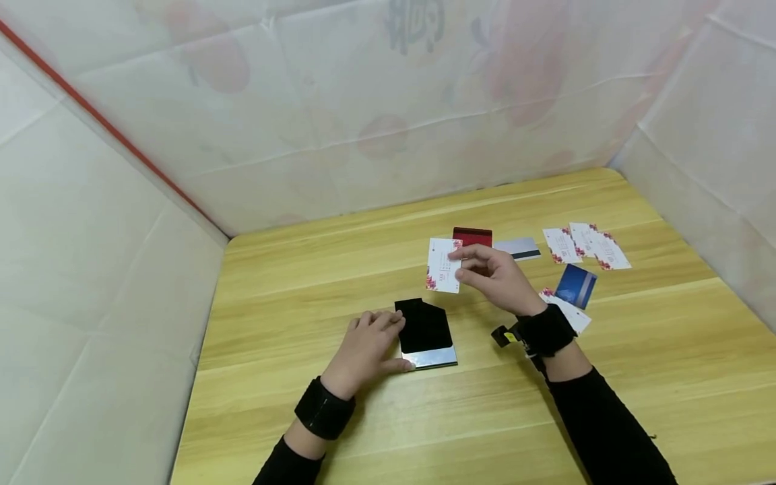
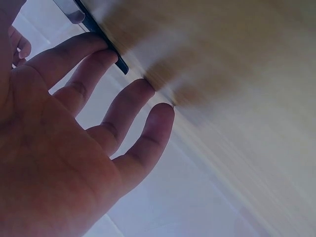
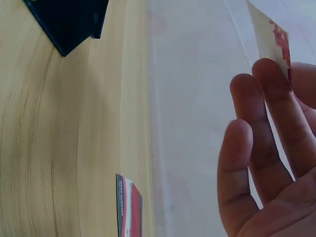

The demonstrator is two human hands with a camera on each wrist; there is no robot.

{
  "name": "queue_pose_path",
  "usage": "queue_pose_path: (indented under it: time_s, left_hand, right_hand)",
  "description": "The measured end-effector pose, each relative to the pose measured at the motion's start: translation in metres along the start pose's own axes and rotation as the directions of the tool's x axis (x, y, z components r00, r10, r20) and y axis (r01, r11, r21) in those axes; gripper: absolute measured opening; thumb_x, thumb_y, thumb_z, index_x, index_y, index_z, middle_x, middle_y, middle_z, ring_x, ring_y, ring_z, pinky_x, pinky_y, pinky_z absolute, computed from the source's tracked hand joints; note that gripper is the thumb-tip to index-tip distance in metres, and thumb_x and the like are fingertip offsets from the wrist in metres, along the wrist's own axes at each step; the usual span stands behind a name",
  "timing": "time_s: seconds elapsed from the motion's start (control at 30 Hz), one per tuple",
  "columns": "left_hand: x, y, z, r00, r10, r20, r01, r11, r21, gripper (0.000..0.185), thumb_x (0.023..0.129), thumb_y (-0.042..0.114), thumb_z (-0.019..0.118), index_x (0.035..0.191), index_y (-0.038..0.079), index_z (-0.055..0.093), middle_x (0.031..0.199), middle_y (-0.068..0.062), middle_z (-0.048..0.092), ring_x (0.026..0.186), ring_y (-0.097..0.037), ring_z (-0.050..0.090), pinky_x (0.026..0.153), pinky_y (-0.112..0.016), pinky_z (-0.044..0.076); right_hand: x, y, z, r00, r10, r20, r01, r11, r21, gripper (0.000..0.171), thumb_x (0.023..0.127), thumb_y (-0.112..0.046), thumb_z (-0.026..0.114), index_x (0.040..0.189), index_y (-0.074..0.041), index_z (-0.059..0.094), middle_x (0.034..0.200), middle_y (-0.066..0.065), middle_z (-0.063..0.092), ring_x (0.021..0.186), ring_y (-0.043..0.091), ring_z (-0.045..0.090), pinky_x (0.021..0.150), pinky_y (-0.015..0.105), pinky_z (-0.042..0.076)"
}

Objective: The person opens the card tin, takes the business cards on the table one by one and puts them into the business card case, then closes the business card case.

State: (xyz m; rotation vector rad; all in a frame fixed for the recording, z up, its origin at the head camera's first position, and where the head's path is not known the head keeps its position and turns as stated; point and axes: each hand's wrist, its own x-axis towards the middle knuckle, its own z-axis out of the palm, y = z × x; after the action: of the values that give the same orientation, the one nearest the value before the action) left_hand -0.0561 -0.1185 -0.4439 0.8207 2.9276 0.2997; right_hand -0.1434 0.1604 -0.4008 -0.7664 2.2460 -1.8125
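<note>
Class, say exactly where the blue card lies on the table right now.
In the head view the blue card lies right of the right hand, partly on a white card, below three white cards.

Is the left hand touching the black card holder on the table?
Touching. In the head view the left hand lies against the black card holder, its thumb at the lower edge; the left wrist view shows the fingers on its edge.

Wooden worktop [image 1: 339,431], red card [image 1: 472,236] and grey striped card [image 1: 520,248] lying near its far edge, white flowered cards [image 1: 585,246] further right, blue card [image 1: 576,285] beside them, white sheeting [image 1: 364,114] behind
</note>
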Motion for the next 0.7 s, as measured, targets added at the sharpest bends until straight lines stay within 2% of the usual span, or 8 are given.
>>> queue_pose_path:
  time_s: [0.13, 0.2, 0.27, 0.37, 0.43, 0.6, 0.7]
  left_hand:
    - [0.001, 0.000, -0.001, 1.000, 0.003, -0.001, -0.003, 1.000, 0.001, 0.082, 0.073, 0.067, 0.057, 0.134, 0.014, 0.049, 0.139, 0.000, 0.042, 0.119, -0.027, 0.040, 0.091, -0.049, 0.036]
    - [0.001, 0.000, -0.001, 1.000, 0.003, -0.002, -0.003, 1.000, 0.002, 0.081, 0.073, 0.067, 0.057, 0.134, 0.014, 0.049, 0.139, 0.000, 0.043, 0.119, -0.027, 0.040, 0.091, -0.049, 0.036]
    - [0.001, 0.000, -0.001, 1.000, 0.006, -0.004, -0.006, 1.000, 0.001, 0.081, 0.073, 0.067, 0.057, 0.134, 0.014, 0.049, 0.139, 0.000, 0.043, 0.118, -0.027, 0.040, 0.091, -0.049, 0.036]
    - [0.000, 0.001, 0.000, 1.000, 0.007, 0.000, -0.007, 1.000, -0.001, 0.081, 0.073, 0.068, 0.056, 0.134, 0.014, 0.049, 0.139, 0.000, 0.043, 0.118, -0.027, 0.040, 0.091, -0.049, 0.037]
    - [-0.001, 0.000, 0.000, 1.000, 0.005, 0.005, -0.005, 1.000, -0.008, 0.082, 0.073, 0.067, 0.057, 0.134, 0.014, 0.048, 0.140, 0.000, 0.042, 0.118, -0.027, 0.040, 0.091, -0.049, 0.036]
    - [-0.002, -0.001, -0.001, 1.000, -0.001, 0.000, 0.001, 1.000, -0.008, 0.082, 0.073, 0.067, 0.057, 0.135, 0.014, 0.048, 0.140, 0.000, 0.042, 0.118, -0.027, 0.040, 0.091, -0.050, 0.036]
    - [-0.002, -0.001, -0.001, 1.000, 0.001, -0.007, -0.001, 1.000, -0.003, 0.082, 0.073, 0.067, 0.057, 0.135, 0.014, 0.048, 0.140, 0.000, 0.042, 0.118, -0.027, 0.040, 0.091, -0.049, 0.036]
  right_hand:
    - [0.001, -0.015, 0.002, 1.000, -0.003, -0.011, 0.002, 0.997, -0.082, 0.047, 0.089, -0.006, 0.058, 0.134, -0.010, 0.043, 0.092, 0.013, 0.066, 0.081, 0.023, 0.059, 0.071, 0.026, 0.046]
    - [0.002, -0.018, 0.004, 0.999, -0.006, -0.036, 0.001, 0.989, -0.145, 0.050, 0.089, -0.006, 0.059, 0.135, -0.009, 0.041, 0.088, 0.012, 0.067, 0.075, 0.024, 0.058, 0.066, 0.026, 0.044]
    - [0.002, -0.019, 0.005, 0.997, 0.002, -0.074, -0.017, 0.976, -0.215, 0.041, 0.088, -0.008, 0.061, 0.127, -0.009, 0.049, 0.085, 0.009, 0.067, 0.071, 0.022, 0.056, 0.061, 0.026, 0.043]
    - [0.002, -0.014, 0.008, 0.994, -0.006, -0.110, -0.026, 0.957, -0.290, 0.018, 0.087, -0.012, 0.062, 0.105, -0.009, 0.062, 0.086, 0.004, 0.065, 0.074, 0.019, 0.057, 0.062, 0.028, 0.046]
    - [0.003, -0.006, 0.009, 0.993, -0.021, -0.113, -0.016, 0.949, -0.314, 0.009, 0.087, -0.016, 0.064, 0.095, -0.014, 0.065, 0.087, 0.000, 0.065, 0.075, 0.016, 0.056, 0.060, 0.029, 0.046]
    - [0.006, 0.014, 0.007, 0.993, -0.055, -0.106, 0.014, 0.935, -0.353, 0.005, 0.085, -0.029, 0.066, 0.090, -0.027, 0.067, 0.081, -0.009, 0.061, 0.066, 0.012, 0.050, 0.057, 0.027, 0.039]
    - [0.007, 0.017, 0.007, 0.992, -0.057, -0.112, 0.012, 0.930, -0.366, 0.007, 0.084, -0.034, 0.065, 0.085, -0.027, 0.063, 0.075, -0.008, 0.058, 0.064, 0.012, 0.048, 0.057, 0.027, 0.038]
